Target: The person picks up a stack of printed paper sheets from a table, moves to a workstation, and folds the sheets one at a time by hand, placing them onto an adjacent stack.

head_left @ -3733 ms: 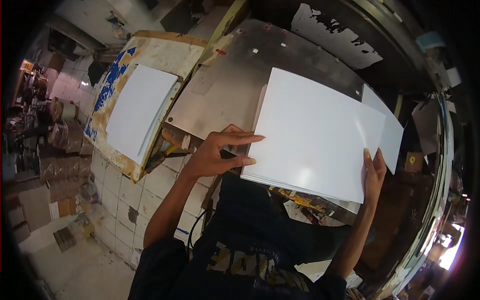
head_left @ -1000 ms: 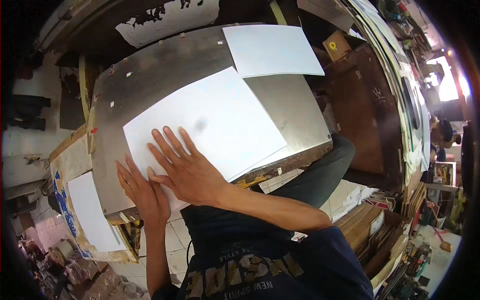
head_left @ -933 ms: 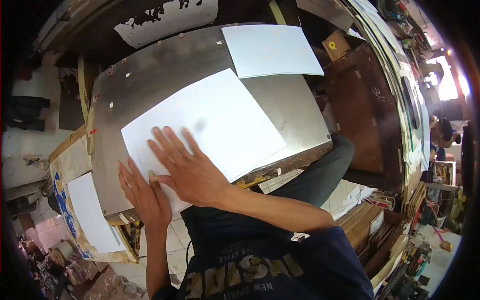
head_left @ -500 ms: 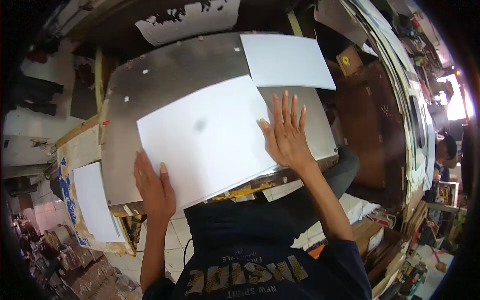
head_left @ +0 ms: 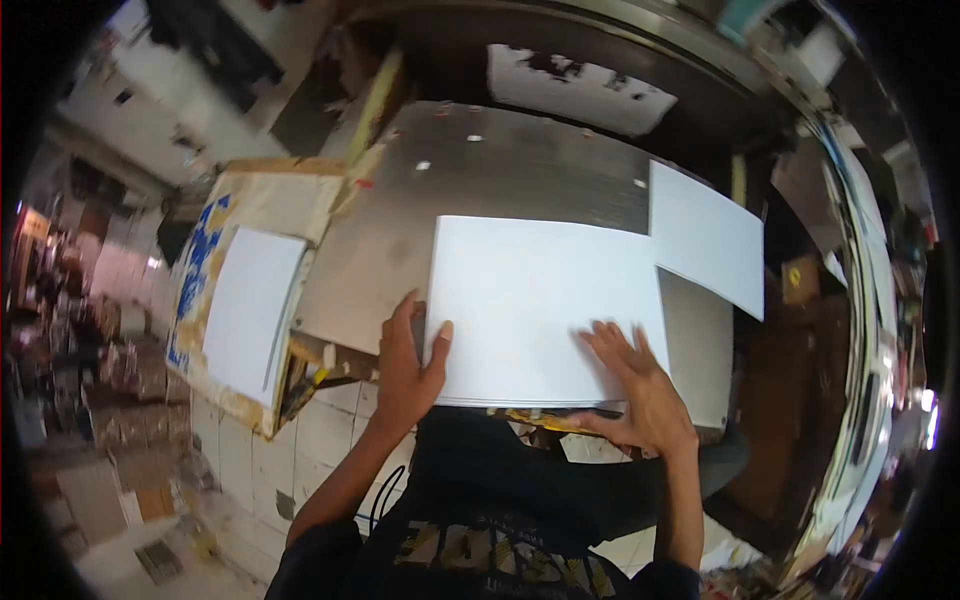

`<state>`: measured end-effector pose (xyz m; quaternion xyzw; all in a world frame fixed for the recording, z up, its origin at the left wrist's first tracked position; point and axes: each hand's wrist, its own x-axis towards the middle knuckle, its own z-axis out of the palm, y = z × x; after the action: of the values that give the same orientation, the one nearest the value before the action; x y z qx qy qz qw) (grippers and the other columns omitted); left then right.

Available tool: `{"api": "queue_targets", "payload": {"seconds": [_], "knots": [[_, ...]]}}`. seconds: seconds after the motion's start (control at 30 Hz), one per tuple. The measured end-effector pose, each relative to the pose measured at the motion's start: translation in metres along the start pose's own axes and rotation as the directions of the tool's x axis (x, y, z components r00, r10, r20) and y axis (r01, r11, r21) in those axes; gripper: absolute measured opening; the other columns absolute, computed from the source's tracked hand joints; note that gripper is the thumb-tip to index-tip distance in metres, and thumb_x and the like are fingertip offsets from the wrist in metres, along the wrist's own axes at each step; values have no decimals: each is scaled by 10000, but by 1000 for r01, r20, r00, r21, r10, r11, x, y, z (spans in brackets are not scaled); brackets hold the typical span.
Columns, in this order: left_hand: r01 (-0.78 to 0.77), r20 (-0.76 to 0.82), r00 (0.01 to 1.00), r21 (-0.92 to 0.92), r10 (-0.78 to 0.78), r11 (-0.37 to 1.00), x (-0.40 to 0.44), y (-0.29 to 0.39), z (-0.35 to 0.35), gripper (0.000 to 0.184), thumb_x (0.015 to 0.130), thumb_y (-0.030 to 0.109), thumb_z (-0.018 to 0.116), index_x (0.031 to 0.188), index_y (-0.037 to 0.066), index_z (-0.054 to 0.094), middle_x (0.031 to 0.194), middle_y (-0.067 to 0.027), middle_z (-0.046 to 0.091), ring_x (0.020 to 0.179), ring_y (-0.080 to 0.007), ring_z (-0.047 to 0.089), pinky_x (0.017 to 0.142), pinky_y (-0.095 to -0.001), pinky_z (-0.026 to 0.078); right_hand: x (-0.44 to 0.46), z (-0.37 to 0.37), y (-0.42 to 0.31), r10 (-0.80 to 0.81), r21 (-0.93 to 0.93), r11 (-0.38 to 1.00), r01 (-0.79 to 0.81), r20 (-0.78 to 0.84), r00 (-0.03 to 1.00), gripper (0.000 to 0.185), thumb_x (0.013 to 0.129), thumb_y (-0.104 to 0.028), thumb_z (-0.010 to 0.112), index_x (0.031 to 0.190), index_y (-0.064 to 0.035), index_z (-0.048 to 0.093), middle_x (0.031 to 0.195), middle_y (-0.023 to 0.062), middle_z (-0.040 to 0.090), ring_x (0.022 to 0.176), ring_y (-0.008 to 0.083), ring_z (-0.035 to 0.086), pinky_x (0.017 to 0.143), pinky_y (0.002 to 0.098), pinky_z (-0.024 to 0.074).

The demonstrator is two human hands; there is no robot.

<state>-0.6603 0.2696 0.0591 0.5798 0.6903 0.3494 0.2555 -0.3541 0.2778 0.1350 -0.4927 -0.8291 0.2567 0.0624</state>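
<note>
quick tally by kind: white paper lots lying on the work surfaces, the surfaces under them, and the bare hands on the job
White paper lots: 3 (middle paper, right paper, left paper; sheets within each can't be counted)
Work surfaces: 2 (metal-topped table, blotched side board)
Hands: 2 (left hand, right hand)
Total: 7

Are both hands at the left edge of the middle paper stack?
No, the right hand is at the right end of the stack.
</note>
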Motion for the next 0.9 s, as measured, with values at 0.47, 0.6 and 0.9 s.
{"api": "queue_targets", "payload": {"seconds": [0.47, 0.6, 0.9], "knots": [[598, 598, 743, -391, -300, 700, 38, -9, -68, 425, 935, 270, 714, 1173, -50, 569, 758, -152, 676, 663, -250, 713, 622, -314, 576, -5, 11, -11, -287, -218, 946, 238, -231, 930, 429, 825, 40, 728, 1241, -10, 637, 1214, 217, 681, 1108, 391, 675, 962, 466, 562], [783, 794, 604, -577, -65, 231, 51, 11, -58, 481, 915, 274, 736, 1233, -41, 560, 1002, -167, 690, 804, -240, 722, 710, -348, 603, -11, 10, -34, -249, -149, 967, 207, -386, 888, 409, 822, 92, 713, 1212, -33, 693, 1204, 207, 696, 1106, 356, 691, 876, 403, 603], [173, 25, 949, -875, -315, 452, 22, -11, -137, 584, 926, 179, 694, 1431, 7, 458, 1234, -118, 638, 1062, -193, 653, 905, -345, 547, -3, -3, -125, -209, 694, 579, 428, -382, 900, 291, 841, -41, 752, 1118, 37, 709, 1227, 233, 685, 1240, 413, 597, 1041, 485, 463]]}}
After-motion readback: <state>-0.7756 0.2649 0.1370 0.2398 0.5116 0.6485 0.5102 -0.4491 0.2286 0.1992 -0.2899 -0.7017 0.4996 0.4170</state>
